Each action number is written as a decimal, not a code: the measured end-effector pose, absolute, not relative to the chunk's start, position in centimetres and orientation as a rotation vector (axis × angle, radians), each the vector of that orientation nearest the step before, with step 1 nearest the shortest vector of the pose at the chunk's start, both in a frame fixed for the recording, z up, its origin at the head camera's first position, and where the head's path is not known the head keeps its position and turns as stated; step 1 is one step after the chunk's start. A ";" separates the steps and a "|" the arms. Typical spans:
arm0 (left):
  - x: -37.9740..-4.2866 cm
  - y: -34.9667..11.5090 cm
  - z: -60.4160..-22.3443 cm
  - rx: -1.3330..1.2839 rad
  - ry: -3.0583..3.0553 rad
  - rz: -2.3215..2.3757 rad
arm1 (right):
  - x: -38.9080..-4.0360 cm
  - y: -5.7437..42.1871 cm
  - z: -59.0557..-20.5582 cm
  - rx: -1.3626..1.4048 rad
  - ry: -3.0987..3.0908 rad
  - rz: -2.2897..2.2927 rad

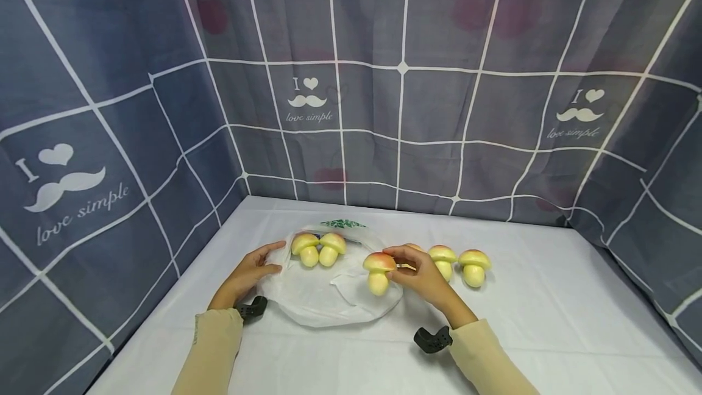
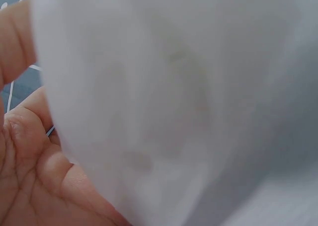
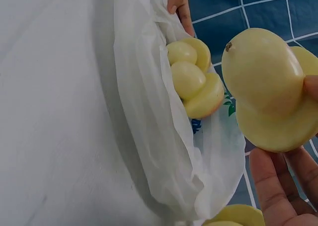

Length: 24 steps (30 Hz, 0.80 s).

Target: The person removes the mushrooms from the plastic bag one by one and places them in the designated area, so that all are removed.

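A white plastic bag (image 1: 323, 313) lies on the table with its mouth spread open. Inside it, side by side, are two yellow toy mushrooms (image 1: 319, 250) with reddish tints on their caps. My left hand (image 1: 249, 272) holds the bag's left edge between fingers and thumb; in the left wrist view the white film hides most of the fingers. Over the right part of the bag, my right hand (image 1: 415, 272) grips another toy mushroom (image 3: 268, 82) by its cap, stem hanging down.
To the right of the bag stand a toy mushroom (image 1: 474, 267), a second mushroom (image 1: 442, 256) beside it, and one more largely hidden behind my right hand. A white cloth covers the table (image 1: 548, 309). Dark checked curtains (image 1: 428, 108) enclose the back and sides.
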<state>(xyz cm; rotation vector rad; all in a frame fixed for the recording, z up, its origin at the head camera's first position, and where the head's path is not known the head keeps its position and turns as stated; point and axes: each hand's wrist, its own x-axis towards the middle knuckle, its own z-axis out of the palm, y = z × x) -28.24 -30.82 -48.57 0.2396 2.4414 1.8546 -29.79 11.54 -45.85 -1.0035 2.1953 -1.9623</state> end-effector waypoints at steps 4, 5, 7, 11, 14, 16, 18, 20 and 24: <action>-28.3 -31.0 -48.7 0.236 2.447 1.848 | -29.8 12.3 -45.8 -1.056 2.165 -1.957; -28.3 -31.0 -48.7 0.233 2.444 1.854 | -29.8 12.5 -45.8 -1.064 2.162 -1.955; -28.4 -31.0 -48.8 0.235 2.438 1.864 | -29.8 12.9 -45.8 -1.071 2.165 -1.948; -28.4 -30.9 -48.7 0.270 2.430 1.875 | -29.7 13.8 -45.7 -1.059 2.200 -1.913; -28.3 -30.8 -48.5 0.270 2.439 1.857 | -29.7 14.4 -45.7 -1.048 2.241 -1.873; -28.3 -30.8 -48.4 0.250 2.451 1.842 | -29.6 14.9 -45.7 -1.047 2.261 -1.850; -28.3 -30.8 -48.3 0.240 2.457 1.831 | -29.6 15.3 -45.8 -1.057 2.280 -1.832; -28.3 -30.8 -48.2 0.240 2.462 1.829 | -29.5 15.7 -45.9 -1.074 2.295 -1.819; -28.3 -30.9 -48.4 0.251 2.447 1.841 | -29.3 16.4 -46.0 -1.082 2.324 -1.786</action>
